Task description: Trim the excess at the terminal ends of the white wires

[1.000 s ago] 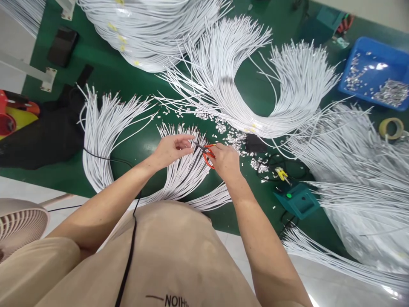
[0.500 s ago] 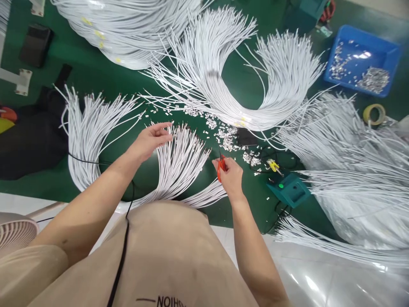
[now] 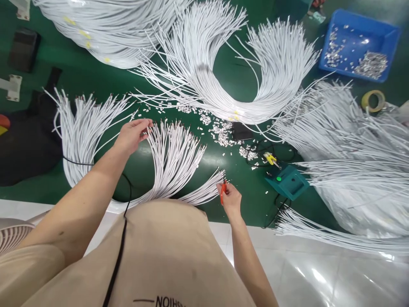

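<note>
A fanned bundle of white wires (image 3: 172,160) with bared ends lies on the green table before me. At its left edge my left hand (image 3: 130,135) has thumb and fingers pinched on the tip of a white wire. My right hand (image 3: 232,199) is closed around a small cutter with red-orange handles (image 3: 223,192) and a dark tip. That tip is beside the ends of a smaller bunch of white wires (image 3: 207,187); I cannot tell whether it touches them. Small silvery terminals (image 3: 222,132) are scattered beyond the fanned bundle.
More white wire bundles lie left (image 3: 79,132) and at the back (image 3: 220,89). A plastic-wrapped wire heap (image 3: 351,170) covers the right side. Nearby are a teal device (image 3: 289,182), yellow clip (image 3: 270,158), tape roll (image 3: 373,101) and blue bin (image 3: 348,34) of terminals. A black cord (image 3: 119,251) crosses my front.
My left hand has shifted left and closed its fingers at the fanned bundle's left edge. My right hand has moved down toward me with the cutter, to the smaller bunch's ends.
</note>
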`<action>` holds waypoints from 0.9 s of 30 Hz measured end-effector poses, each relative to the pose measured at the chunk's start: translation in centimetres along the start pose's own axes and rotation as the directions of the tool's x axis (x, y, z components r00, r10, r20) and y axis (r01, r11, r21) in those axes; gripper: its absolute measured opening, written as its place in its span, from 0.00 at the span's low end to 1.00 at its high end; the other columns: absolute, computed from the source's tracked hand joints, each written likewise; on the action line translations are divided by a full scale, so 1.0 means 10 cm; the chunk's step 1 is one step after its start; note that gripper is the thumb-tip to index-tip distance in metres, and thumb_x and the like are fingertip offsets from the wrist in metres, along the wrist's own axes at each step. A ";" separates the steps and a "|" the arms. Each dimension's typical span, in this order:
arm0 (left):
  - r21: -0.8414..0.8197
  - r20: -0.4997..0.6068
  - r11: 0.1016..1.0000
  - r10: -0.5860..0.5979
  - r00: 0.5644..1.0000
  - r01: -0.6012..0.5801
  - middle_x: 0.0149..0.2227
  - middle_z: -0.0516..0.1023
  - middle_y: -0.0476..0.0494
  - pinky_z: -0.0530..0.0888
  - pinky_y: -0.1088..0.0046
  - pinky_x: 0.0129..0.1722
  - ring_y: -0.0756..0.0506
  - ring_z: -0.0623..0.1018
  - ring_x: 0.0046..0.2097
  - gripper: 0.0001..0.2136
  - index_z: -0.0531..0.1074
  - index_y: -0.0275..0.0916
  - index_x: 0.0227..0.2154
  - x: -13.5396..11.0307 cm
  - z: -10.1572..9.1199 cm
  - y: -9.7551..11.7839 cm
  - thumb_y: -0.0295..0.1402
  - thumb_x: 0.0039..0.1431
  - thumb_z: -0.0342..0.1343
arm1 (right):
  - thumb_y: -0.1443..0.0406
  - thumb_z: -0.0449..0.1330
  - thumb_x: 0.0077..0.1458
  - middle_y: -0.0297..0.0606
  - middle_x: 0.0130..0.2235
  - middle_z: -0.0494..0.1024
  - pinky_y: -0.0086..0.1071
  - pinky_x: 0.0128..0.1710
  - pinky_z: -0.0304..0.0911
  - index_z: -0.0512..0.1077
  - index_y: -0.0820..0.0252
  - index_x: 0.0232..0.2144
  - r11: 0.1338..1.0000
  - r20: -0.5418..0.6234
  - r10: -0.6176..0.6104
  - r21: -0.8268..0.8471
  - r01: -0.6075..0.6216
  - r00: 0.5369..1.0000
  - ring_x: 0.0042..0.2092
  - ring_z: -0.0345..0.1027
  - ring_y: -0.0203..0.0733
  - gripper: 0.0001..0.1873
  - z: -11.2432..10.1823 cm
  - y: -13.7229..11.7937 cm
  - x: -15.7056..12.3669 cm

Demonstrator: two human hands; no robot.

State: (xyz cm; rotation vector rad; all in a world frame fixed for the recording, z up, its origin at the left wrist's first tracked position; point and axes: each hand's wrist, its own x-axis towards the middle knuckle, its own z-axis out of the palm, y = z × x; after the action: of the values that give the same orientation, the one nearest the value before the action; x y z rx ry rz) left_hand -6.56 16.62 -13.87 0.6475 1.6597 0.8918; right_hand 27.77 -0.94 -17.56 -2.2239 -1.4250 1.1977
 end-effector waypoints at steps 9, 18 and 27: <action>0.360 -0.057 0.928 0.124 0.991 -0.095 0.31 0.75 0.42 0.69 0.75 0.32 0.54 0.69 0.29 0.13 0.69 0.27 0.43 0.24 -0.06 -0.16 0.27 0.58 0.47 | 0.49 0.52 0.49 0.38 0.27 0.72 0.28 0.28 0.55 0.74 0.62 0.27 0.999 -0.005 -0.032 -0.003 0.032 0.999 0.27 0.61 0.36 0.22 0.03 -0.03 0.03; 0.696 0.252 0.497 0.507 0.824 -0.518 0.50 0.67 0.39 0.68 0.69 0.44 0.46 0.70 0.45 0.20 0.61 0.36 0.53 -0.25 0.28 -0.10 0.34 0.57 0.50 | 0.50 0.53 0.49 0.37 0.28 0.73 0.26 0.28 0.56 0.73 0.61 0.25 0.997 -0.060 0.042 0.062 -0.039 0.997 0.27 0.62 0.34 0.21 0.04 0.02 -0.10; 0.652 0.755 0.147 -0.220 0.618 -0.744 0.47 0.68 0.33 0.66 0.66 0.43 0.39 0.68 0.47 0.30 0.59 0.31 0.54 -1.48 1.38 -1.11 0.38 0.49 0.58 | 0.51 0.54 0.49 0.36 0.27 0.72 0.26 0.29 0.57 0.74 0.61 0.28 0.992 -0.145 0.082 0.106 -0.067 0.986 0.27 0.62 0.34 0.20 0.00 0.12 -0.44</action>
State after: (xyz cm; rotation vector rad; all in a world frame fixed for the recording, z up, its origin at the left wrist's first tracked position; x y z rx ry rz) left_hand 10.91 1.81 -16.49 2.0478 1.0784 -0.4759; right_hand 27.78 -5.22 -16.04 -2.2626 -1.2085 1.0746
